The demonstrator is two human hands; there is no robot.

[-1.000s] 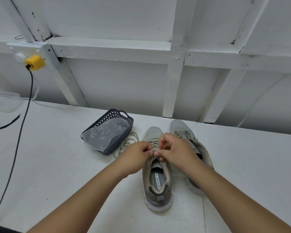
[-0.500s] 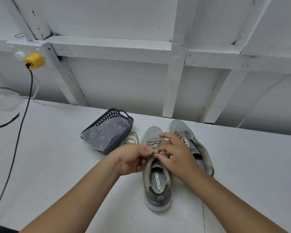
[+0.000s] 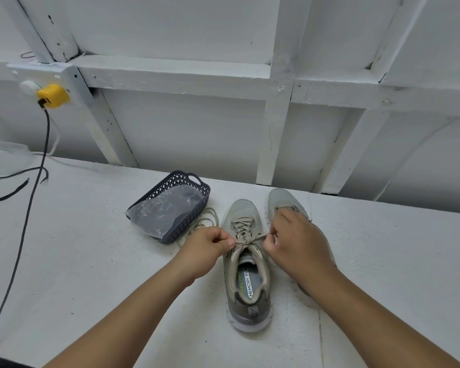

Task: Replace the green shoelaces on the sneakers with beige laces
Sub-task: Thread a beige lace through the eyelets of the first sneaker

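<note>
- We see the left sneaker (image 3: 246, 264) standing on the white desk (image 3: 91, 261), toe pointing away from us, heel nearest, with "MEMORY FOAM" printed on its insole.
- A beige lace (image 3: 242, 229) is criss-crossed through its eyelets; the two ends meet in a crossing at the top of the tongue.
- Our left hand (image 3: 206, 245) sits just left of that crossing, fingers curled, thumb and forefinger pinching one end of the beige lace.
- Our right hand (image 3: 296, 243) sits just right of it, fingers curled in, pinching the other end, which runs taut from the crossing to the fingers.
- The second sneaker (image 3: 282, 199) stands beside the first on its right, largely hidden behind our right hand and forearm; only its toe and a little of its upper show, so we cannot tell how it is laced.
- A dark plastic basket (image 3: 194, 185) sits tilted to the left of the sneakers, with a clear plastic bag (image 3: 165, 208) lying in it and reaching over its near edge.
- A loose coil of pale lace (image 3: 205, 219) lies on the desk between the basket and the left sneaker; its exact colour is hard for us to judge.
- Far left, a yellow plug (image 3: 52, 96) sits in a wall socket, and its black cable (image 3: 24, 221) trails down across the desk.
</note>
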